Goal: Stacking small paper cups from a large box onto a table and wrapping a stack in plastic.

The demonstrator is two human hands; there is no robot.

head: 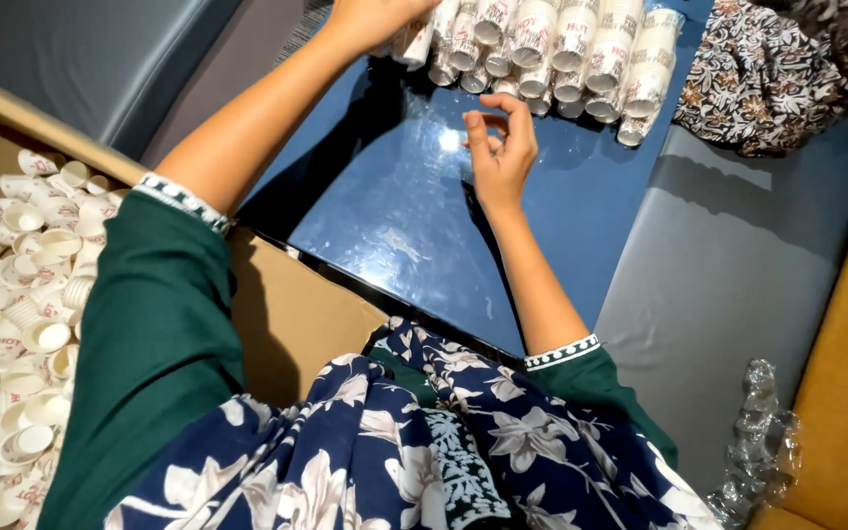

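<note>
From the head camera, the person's left hand (pixel 370 22) reaches to the far edge of the dark blue table (pixel 414 216) and closes its fingers around the near-left end of a stack of paper cups (pixel 414 44) — the grip itself is partly cut off by the top of the frame, so how tightly it holds cannot be told. The right hand (pixel 501 147) hovers just near of the row, fingers loosely curled and half open, thumb towards the fingertips, holding nothing.

Done so far, judging from the layout: a row of stacked cups (pixel 552 54) lies side by side at the far end of the table, white cups with red print nested into long sleeves, about eight or nine of them touching one another.

Left to do — a good deal, it seems. The cardboard box (pixel 291 314) at the near left holds a large heap of loose cups (pixel 22 324), unsorted and lying every way.

At the near right a crumpled clear plastic wrapper (pixel 758 442) lies on the grey surface (pixel 738 265). A patterned cloth (pixel 768 69) sits at the far right, beside the row.
</note>
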